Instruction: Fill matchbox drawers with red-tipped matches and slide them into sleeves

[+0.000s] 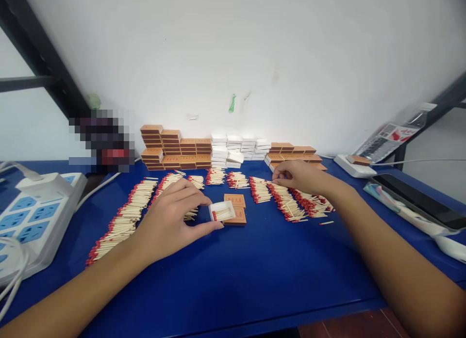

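Left hand (174,212), thumb and forefinger pinching a white tray (221,205) mid-way along the counter (225,275), matches (218,215) inside: presumably light, thin-walled, easily crushed, best held by its sides. Right hand (298,177), fingertips gathered at a match row (260,190), grip unclear. Beyond: stacked brown matchboxes (187,161).
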### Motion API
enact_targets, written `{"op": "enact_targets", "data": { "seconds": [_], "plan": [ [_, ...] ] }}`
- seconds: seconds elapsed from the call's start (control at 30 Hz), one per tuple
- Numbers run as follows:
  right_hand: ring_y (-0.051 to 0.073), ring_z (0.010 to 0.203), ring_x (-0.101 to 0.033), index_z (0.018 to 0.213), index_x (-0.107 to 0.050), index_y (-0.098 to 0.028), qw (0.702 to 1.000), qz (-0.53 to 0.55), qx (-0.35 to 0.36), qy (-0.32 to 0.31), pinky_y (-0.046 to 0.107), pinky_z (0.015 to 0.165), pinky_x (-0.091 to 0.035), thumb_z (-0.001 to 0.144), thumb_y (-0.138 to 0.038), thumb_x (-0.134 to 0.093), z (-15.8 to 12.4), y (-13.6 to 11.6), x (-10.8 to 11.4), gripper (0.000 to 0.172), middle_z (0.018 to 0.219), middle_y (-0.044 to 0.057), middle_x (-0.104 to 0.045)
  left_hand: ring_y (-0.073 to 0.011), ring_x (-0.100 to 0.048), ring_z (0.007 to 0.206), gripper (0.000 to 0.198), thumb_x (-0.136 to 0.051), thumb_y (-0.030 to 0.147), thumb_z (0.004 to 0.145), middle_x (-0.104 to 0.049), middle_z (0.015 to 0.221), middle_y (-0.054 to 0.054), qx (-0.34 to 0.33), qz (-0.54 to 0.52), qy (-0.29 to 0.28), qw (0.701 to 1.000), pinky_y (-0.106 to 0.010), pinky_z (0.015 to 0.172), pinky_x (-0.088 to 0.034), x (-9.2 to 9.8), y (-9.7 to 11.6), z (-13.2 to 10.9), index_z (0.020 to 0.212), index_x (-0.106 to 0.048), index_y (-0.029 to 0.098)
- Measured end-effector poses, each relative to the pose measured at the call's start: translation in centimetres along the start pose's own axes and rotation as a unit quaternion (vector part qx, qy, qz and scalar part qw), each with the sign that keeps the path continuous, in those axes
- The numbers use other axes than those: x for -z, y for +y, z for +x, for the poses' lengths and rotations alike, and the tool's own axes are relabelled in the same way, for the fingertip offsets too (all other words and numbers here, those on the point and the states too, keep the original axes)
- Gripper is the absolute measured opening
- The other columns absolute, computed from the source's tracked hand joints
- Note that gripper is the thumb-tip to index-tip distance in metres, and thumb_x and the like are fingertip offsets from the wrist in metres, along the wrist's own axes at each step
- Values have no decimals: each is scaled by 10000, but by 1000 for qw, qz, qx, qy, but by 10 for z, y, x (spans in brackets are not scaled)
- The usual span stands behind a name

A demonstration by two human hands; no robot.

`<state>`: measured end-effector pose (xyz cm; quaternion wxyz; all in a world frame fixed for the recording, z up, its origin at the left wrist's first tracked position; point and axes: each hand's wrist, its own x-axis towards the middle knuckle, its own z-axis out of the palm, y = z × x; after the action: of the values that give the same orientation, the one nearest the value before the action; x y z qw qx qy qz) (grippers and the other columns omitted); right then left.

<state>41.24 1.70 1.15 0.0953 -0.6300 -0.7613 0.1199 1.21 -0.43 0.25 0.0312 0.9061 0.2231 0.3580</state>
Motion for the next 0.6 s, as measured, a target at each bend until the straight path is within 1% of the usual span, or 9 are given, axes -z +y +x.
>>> {"op": "enact_targets", "data": {
  "seconds": [0.07,0.23,0.37,0.6],
  "plan": [
    [221,722,-657,863,-764,-222,1000,-6,0,-1,351,638,-452,891,-383,-666,0,0,1,191,819,71,-772,-223,-640,908,281,-888,419,916,-775,913,-30,-2,-1,1,1000,-391,871,-538,0,0,0,1016,-739,204],
    [216,709,-654,878,-764,-222,1000,-8,-3,-1,356,646,-445,934,-427,-641,-2,-2,4,245,814,71,-770,-222,-642,918,285,-909,390,897,-774,917,-24,-4,-5,0,1000,-381,866,-531,1,1,1,1014,-736,196],
    [217,712,-647,900,-759,-224,1000,-8,-4,-8,352,634,-437,928,-417,-647,-2,-2,3,224,819,73,-765,-217,-639,912,292,-915,380,891,-770,915,-20,-7,-8,-1,1000,-385,880,-525,1,1,1,1025,-737,191],
    [216,722,-657,890,-751,-217,1000,-24,-1,3,349,645,-444,932,-391,-633,0,1,0,214,836,82,-775,-216,-629,915,290,-904,392,903,-768,919,-19,-4,-6,-3,1000,-380,876,-525,1,0,0,1027,-731,194]
  ]
}}
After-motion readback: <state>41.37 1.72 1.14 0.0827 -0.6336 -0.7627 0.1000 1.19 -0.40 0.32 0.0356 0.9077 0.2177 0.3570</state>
